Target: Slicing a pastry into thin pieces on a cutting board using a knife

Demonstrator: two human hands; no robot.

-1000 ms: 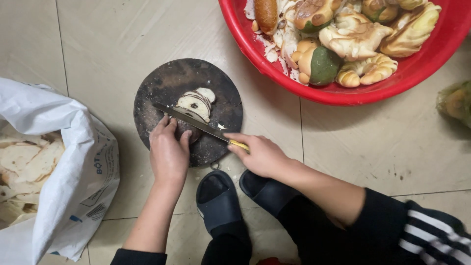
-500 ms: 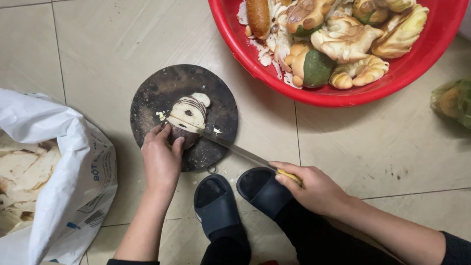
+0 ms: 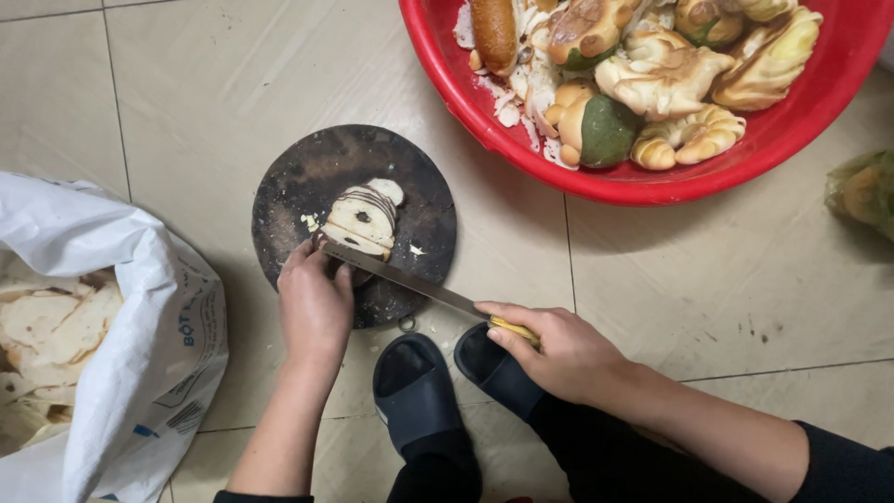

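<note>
My right hand (image 3: 559, 349) is clenched around the yellow handle (image 3: 514, 328) of a long knife (image 3: 400, 278), fingers curled fully over it so only a sliver of handle shows at the thumb side. From that grip the blade runs up and to the left, its long axis slanting across the lower part of the round dark cutting board (image 3: 317, 168), with the tip reaching my left hand (image 3: 315, 303). That left hand is bent over at the near edge of the board, fingertips pressed down just beside the blade on the uncut end of the bread; how much it actually pinches I cannot tell, since the fingers hide it. The sliced bread (image 3: 365, 216), pale with dark swirls, lies on the far side of the blade, fanned toward the board's middle and touching the knife edge. My left hand is the nearer one to it. Beyond the board, up to the right, sits a red basin (image 3: 466, 84) heaped with buns; a white sack (image 3: 158, 307) of flat slices lies at my left, and my dark slippers (image 3: 419, 391) rest below the board on the tiled floor (image 3: 698, 279).
</note>
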